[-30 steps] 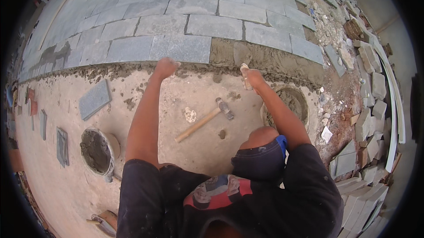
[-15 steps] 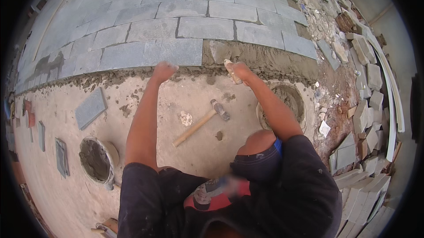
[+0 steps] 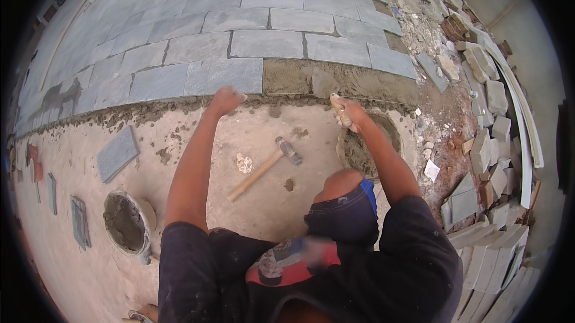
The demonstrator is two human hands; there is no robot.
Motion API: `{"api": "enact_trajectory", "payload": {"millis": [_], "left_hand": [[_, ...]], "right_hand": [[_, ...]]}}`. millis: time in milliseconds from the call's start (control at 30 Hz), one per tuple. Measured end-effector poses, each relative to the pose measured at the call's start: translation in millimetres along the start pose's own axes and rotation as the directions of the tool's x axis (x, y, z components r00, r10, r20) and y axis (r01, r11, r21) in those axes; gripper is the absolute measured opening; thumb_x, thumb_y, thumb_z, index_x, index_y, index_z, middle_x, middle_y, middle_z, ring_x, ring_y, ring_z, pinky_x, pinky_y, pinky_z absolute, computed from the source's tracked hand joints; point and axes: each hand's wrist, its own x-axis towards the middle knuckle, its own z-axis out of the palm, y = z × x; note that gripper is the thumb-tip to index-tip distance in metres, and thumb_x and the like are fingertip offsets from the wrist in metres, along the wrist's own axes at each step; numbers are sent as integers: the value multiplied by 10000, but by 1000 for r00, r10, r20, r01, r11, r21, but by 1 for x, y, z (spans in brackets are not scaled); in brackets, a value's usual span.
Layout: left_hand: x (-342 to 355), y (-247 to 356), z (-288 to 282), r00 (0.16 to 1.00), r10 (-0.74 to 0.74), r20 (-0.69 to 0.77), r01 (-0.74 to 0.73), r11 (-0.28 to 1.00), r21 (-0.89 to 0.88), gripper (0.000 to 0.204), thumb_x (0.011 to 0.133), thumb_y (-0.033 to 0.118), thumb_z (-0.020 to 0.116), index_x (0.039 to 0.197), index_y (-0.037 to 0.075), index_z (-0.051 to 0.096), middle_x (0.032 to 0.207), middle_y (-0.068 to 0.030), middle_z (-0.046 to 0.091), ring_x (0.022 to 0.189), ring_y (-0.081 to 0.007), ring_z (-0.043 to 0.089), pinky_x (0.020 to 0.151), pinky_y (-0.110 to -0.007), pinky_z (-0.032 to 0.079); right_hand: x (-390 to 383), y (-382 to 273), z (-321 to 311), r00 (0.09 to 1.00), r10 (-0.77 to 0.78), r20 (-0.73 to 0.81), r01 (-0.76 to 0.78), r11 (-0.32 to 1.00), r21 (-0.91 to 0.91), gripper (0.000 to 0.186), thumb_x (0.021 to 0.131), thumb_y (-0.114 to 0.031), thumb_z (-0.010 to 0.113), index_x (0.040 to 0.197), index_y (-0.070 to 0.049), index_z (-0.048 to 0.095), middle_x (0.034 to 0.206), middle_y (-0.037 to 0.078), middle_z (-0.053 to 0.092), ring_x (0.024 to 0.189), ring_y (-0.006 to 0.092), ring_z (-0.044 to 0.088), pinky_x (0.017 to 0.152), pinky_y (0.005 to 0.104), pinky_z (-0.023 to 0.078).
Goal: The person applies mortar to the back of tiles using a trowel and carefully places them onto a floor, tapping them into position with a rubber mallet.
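My right hand (image 3: 352, 113) grips the wooden handle of a trowel (image 3: 324, 82). Its blade lies on a bed of wet grey mortar (image 3: 377, 85) at the edge of the paving. Closed at the front edge of the last grey stone slab (image 3: 230, 76) in the row is my left hand (image 3: 226, 101); what its fingers hold, if anything, is hidden. A thin string (image 3: 383, 101) runs along the front of the mortar, close to both hands.
Between my arms lies a hammer (image 3: 263, 169). Mortar buckets stand at left (image 3: 127, 222) and under my right forearm (image 3: 359, 154). A loose slab (image 3: 118, 154) lies at left. Rubble and stacked stone pieces (image 3: 488, 143) line the right, beside long pale strips (image 3: 522, 125).
The trowel has moved right across the mortar with my right hand, leaving a smoother stretch behind. My left hand stays at the slab's edge. The view has shifted slightly.
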Motion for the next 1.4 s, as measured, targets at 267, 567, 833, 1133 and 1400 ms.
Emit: {"api": "enact_trajectory", "payload": {"millis": [267,567,833,1133,1400], "left_hand": [[-5,70,54,981,88,173,-65,989,-136,317,844,300,717,965,8,745,897,-162,729,852,-243,686,784,-367,516],[-12,151,157,871,163,464,-9,948,-318,371,899,285,667,1095,-29,702,932,-128,721,861,-208,666,797,-356,513],[-37,194,194,816,254,520,47,866,-498,350,944,264,617,1097,-42,688,930,-132,702,881,-182,663,775,-345,523],[-39,203,198,831,185,524,129,854,-505,229,952,132,596,995,-78,678,855,-126,715,719,-189,712,721,-322,534],[-29,191,189,784,277,556,72,848,-524,267,932,136,581,1073,-63,688,841,-136,732,754,-183,713,737,-322,542]], "right_hand": [[-135,-6,-49,968,-247,-32,242,963,-123,292,981,-227,545,1179,-15,576,821,63,633,612,147,600,512,297,488],[-250,7,-142,919,-331,-213,17,574,-819,271,889,-247,671,1017,-8,667,755,124,641,659,225,630,625,352,497],[-258,41,-147,930,-285,-234,-161,257,-953,297,888,-285,678,951,5,664,832,247,672,806,434,636,757,467,509],[-239,64,-126,972,101,-212,-197,840,-505,377,949,-347,626,740,-33,629,629,53,590,504,130,564,427,292,431],[-249,84,-146,957,243,-157,-262,959,-113,269,954,-277,608,989,-13,648,712,66,620,524,128,580,444,264,461]]}}
